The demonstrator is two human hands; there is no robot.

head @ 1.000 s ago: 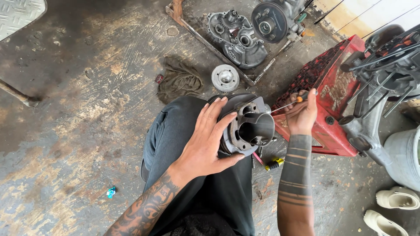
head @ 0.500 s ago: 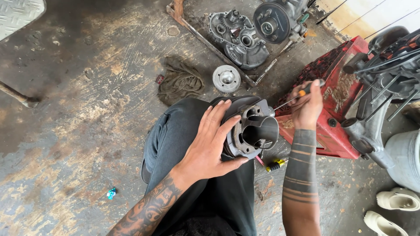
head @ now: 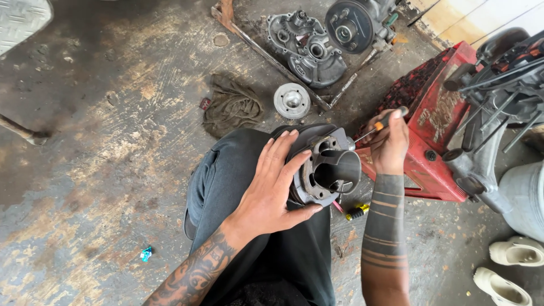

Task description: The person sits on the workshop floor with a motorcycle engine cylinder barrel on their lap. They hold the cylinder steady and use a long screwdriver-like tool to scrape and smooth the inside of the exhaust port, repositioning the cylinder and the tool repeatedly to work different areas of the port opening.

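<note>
On a stained concrete workshop floor [head: 102,141], a small blue scrap [head: 147,253] lies at near left. Farther in, a crumpled dark rag [head: 232,107] sits beside a round metal hub [head: 292,101]. Behind them, at the far edge, an engine crankcase cover [head: 306,48] rests against a long metal bar [head: 266,54].

At centre, the person's left hand [head: 272,190] lies spread over a finned engine cylinder [head: 326,167] — fingers apart, palm pressed flat against its side — holding it on the lap of dark trousers [head: 249,170]. The cylinder's open bore faces right.

Just right of it, the right hand [head: 388,144] is closed around a screwdriver [head: 381,124] with an orange-and-black handle, its thin shaft angled down toward the cylinder's upper edge. Whether the tip touches the metal cannot be told.

On the floor below the cylinder lies a small yellow-and-black tool [head: 358,211]. Farther right stands a red scooter frame [head: 436,119], with black parts piled on it — and, at near right, a grey bucket [head: 524,198] and a pair of pale clogs [head: 510,266].
</note>
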